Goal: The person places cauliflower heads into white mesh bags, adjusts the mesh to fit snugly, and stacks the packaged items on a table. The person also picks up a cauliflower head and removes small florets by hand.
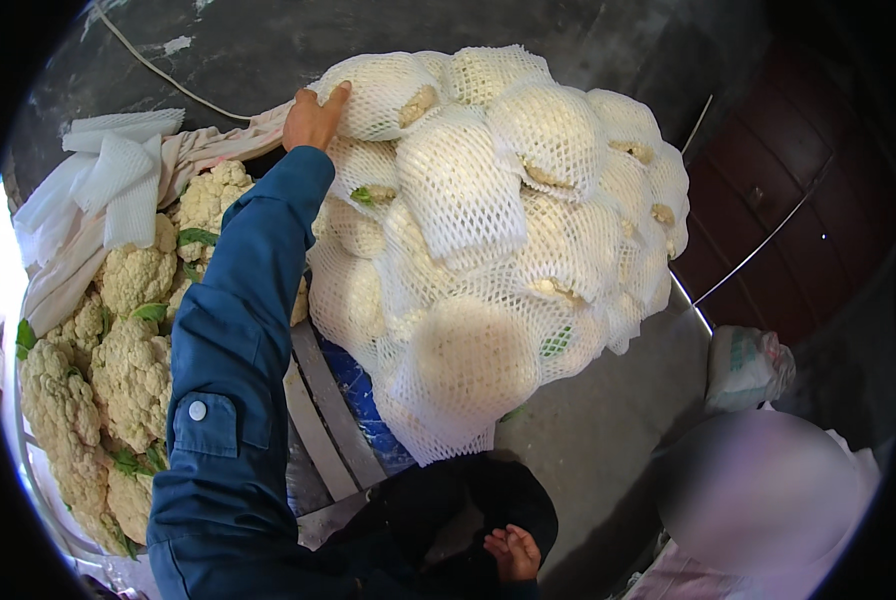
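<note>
A tall heap of cauliflowers in white foam net sleeves (458, 185) rises before me, with one blurred patch low on its front. At the heap's upper left edge, my left hand (315, 118) reaches out on a straight arm. Its thumb and fingers are closed at the side of a netted cauliflower (376, 97); some fingertips are hidden. Low in the view, near my dark-clothed lap, is my right hand (513, 552), fingers loosely curled and apart, holding nothing visible. Bare cauliflowers (133, 375) with green leaf bits lie left of my sleeve.
Empty white foam nets (128, 165) lie over a pale cloth (63, 285) at the far left. Metal slats (318, 410) show below the heap. A white sack (748, 368) stands at right. Pink cloth (683, 578) sits beneath a blurred shape at lower right.
</note>
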{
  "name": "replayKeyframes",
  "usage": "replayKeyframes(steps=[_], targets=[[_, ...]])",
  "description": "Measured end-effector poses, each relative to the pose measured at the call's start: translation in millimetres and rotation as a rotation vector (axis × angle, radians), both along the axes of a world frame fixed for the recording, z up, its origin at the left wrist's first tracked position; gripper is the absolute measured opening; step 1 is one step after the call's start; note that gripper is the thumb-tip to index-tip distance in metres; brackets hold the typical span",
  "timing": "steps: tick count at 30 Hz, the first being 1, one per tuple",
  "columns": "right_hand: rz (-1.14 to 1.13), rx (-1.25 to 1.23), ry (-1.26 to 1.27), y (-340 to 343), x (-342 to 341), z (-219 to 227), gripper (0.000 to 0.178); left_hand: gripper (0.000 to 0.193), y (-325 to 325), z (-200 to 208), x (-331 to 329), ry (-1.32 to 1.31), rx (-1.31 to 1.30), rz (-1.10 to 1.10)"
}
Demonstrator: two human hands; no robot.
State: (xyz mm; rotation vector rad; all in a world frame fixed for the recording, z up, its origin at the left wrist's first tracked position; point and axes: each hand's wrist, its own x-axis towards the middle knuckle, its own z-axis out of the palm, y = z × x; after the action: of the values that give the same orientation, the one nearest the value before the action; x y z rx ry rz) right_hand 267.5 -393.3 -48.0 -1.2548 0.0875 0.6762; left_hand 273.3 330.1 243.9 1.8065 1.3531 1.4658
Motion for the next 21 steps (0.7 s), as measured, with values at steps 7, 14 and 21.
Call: replayKeyframes(steps=[7,14,21], targets=[[-0.003,0.01,-0.017,-1.8,-0.7,-1.5,0.025,0.087,-4.6,-29.0,-7.0,-0.058,0.174,0.014],[-0.004,-0.032,-0.029,3.9,2.9,2.9,0.027,0.074,-18.4,-62.8,-35.7,-0.233,0.09,-0.006],[0.256,-0.185,-0.399,-23.1,13.7,-51.6,0.029,0.048,-123.0,-99.0,-56.5,-0.634,-0.113,-0.353]])
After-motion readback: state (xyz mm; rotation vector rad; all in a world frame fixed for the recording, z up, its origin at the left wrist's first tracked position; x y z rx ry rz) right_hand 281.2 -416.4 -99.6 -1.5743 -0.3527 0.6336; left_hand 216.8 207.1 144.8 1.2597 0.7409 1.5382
